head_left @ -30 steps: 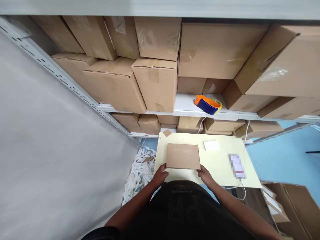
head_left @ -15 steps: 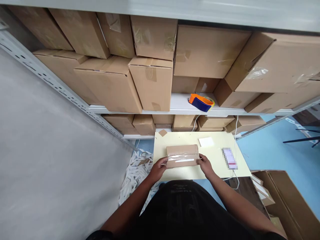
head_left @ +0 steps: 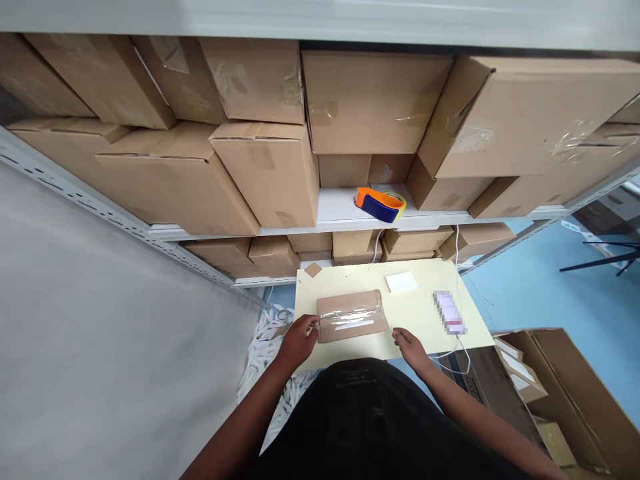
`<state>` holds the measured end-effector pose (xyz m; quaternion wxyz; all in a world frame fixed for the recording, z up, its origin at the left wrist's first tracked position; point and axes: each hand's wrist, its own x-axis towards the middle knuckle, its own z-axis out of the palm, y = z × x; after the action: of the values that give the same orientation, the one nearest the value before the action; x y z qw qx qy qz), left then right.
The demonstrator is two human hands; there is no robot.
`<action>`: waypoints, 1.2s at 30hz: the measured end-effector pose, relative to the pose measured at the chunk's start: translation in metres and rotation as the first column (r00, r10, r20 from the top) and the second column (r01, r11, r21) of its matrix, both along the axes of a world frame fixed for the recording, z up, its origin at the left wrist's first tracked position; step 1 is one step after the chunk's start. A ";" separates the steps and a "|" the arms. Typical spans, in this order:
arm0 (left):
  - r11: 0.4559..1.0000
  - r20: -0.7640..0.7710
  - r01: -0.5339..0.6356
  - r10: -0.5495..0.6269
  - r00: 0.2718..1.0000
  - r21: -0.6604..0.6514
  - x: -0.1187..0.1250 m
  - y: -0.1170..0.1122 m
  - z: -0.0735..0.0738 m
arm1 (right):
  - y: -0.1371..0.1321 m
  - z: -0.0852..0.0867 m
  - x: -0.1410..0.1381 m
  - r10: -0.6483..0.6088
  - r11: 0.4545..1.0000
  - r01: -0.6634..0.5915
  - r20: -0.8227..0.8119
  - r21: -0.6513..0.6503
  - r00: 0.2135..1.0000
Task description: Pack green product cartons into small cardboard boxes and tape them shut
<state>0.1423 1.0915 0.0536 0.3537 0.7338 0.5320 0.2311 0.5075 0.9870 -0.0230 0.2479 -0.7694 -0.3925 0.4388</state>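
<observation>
A small cardboard box (head_left: 340, 305) lies on the pale yellow tabletop (head_left: 367, 347), with shiny clear tape along its top and a white strip showing under the tape. At the box's left end, my left hand (head_left: 300, 339) is closed, its fingertips at the edge where the tape runs over. My right hand (head_left: 411, 348) is off the box, just beyond its right end and a little nearer to me. Its fingers are pressed together, and whatever may be between them is too small to make out.
A white pad (head_left: 401, 282) and a blurred phone (head_left: 449, 312) with a cable lie on the table. Shelves ahead hold stacked cartons (head_left: 375, 103) and an orange-and-blue tape roll (head_left: 379, 203). White paper strips (head_left: 263, 347) cover the floor at left; an open carton (head_left: 570, 393) stands at right.
My right hand has let go of the box's right end and moved a little away from it. My left hand stays at the left end. The view has shifted slightly.
</observation>
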 end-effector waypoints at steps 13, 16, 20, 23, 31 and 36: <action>0.808 -0.355 0.588 -0.555 0.752 -0.017 0.184 0.075 0.045 | 0.025 -0.012 0.056 0.265 0.964 -0.267 -0.063 -0.019 0.962; 0.769 -0.503 0.630 -0.588 0.633 -0.106 0.257 0.106 0.023 | 0.025 -0.013 0.074 0.210 0.977 -0.213 -0.089 -0.021 0.974; 0.766 -0.579 0.598 -0.605 0.547 -0.235 0.335 0.138 -0.020 | 0.018 -0.013 0.100 0.131 0.989 -0.140 -0.142 -0.055 0.981; 0.748 -0.599 0.598 -0.628 0.497 -0.287 0.366 0.155 -0.049 | 0.009 -0.012 0.119 0.071 0.992 -0.088 -0.174 -0.091 0.982; 0.716 -0.618 0.610 -0.659 0.429 -0.340 0.379 0.173 -0.080 | 0.003 -0.021 0.151 0.048 0.990 -0.074 -0.212 -0.116 0.976; 0.705 -0.608 0.609 -0.675 0.419 -0.364 0.381 0.171 -0.081 | 0.011 -0.024 0.156 0.078 0.985 -0.112 -0.238 -0.134 0.968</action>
<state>0.5230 1.2623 -0.0271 0.2149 0.8929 0.3122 -0.2432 0.6632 0.9980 -0.0467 0.2135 -0.7094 -0.3640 0.5645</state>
